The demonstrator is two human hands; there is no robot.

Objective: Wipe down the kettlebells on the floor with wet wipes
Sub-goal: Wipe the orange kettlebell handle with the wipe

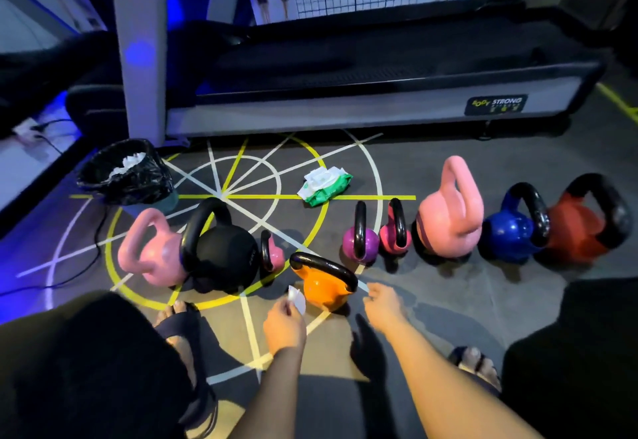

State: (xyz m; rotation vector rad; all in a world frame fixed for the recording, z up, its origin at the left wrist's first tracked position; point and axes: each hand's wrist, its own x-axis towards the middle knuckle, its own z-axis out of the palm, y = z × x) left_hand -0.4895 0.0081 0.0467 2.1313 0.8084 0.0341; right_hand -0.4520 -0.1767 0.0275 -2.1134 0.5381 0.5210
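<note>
An orange kettlebell [324, 288] with a black handle stands on the floor right in front of me, ahead of the others. My left hand [284, 323] pinches a small white wet wipe [297, 299] just left of its body. My right hand [381, 304] hovers just right of it, fingers loosely curled, holding nothing. Behind stand a pink kettlebell [152, 252], a black kettlebell [221, 252] and a small pink one [271, 254] on the left. To the right are a purple [360, 241], magenta [395, 231], tall pink [450, 210], blue [514, 228] and red kettlebell [587, 224].
A green pack of wet wipes [324, 184] lies on the floor beyond the row. A bin with a black liner [127, 176] holding used wipes stands at the left. A treadmill [362, 93] spans the back. My sandalled feet [179, 321] rest on the marked floor, and a cable runs at the left.
</note>
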